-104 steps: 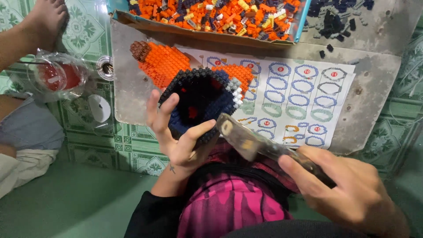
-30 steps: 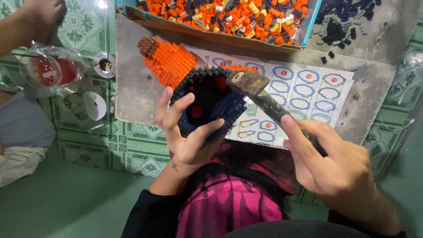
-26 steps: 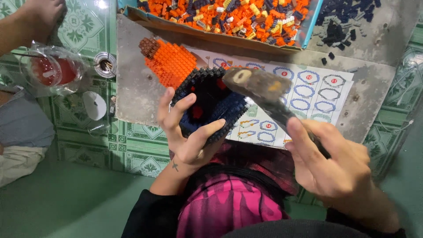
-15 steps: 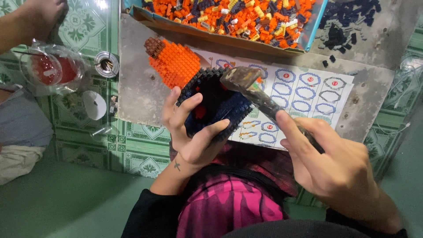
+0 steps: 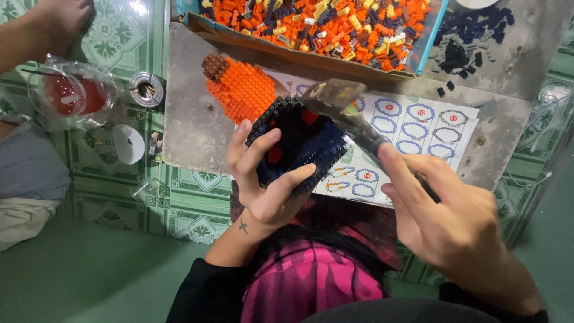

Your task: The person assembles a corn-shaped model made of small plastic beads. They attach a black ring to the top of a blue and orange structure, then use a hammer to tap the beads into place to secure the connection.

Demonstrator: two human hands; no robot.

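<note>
Nearest, the right hand (image 5: 454, 221) is closed around the handle of a worn small hammer with a dull metal head (image 5: 335, 98); its long axis runs from the hand toward ten o'clock. The left hand (image 5: 263, 179) grips a dark blue and black dome built of tiny bricks (image 5: 302, 140), which lies directly under the hammer head, so the left hand is nearer to it. Beyond, at eleven o'clock, the orange brick cone (image 5: 239, 90) rests on the grey board (image 5: 188, 107). Farther, at twelve o'clock, stands a tray of loose orange bricks (image 5: 323, 24).
</note>
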